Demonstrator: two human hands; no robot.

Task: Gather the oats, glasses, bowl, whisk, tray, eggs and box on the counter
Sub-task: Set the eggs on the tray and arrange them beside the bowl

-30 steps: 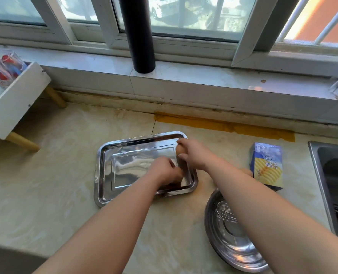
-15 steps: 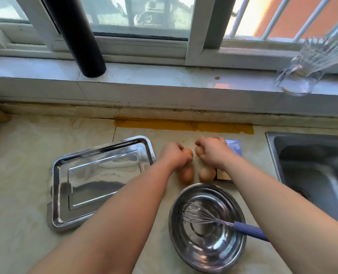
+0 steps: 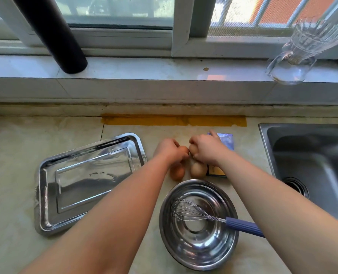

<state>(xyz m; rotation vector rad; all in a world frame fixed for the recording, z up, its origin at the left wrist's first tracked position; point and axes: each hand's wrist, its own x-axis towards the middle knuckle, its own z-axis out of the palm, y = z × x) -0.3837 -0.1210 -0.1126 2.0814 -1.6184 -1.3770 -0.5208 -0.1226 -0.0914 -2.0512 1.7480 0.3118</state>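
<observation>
Bowl [image 3: 199,252] sits nearest, steel, just this side of both hands. whisk [image 3: 191,213] lies in it, wires on the bottom, blue handle sticking out over the rim under the right forearm. then two eggs lie on the counter [image 3: 15,155], side by side; darker loose egg [image 3: 177,172] is just beside the left wrist and paler loose egg [image 3: 198,169] is on the near side of the right hand. left hand [image 3: 169,150] has its fingers curled round a brown egg [image 3: 183,150]; right hand [image 3: 205,151] is wrapped round a tan egg [image 3: 192,148], and those two pretty much meet between the hands. box [image 3: 226,142] is partly under the right hand, blue end poking out beyond it. tray [image 3: 89,184] lies left of the left hand, shiny; sink [image 3: 310,155] is off to the right of the right hand. further out there's a yellow strip [image 3: 174,120], then the sill [image 3: 144,70] with a black pipe [image 3: 51,32] and a glass jug [image 3: 302,48]
</observation>
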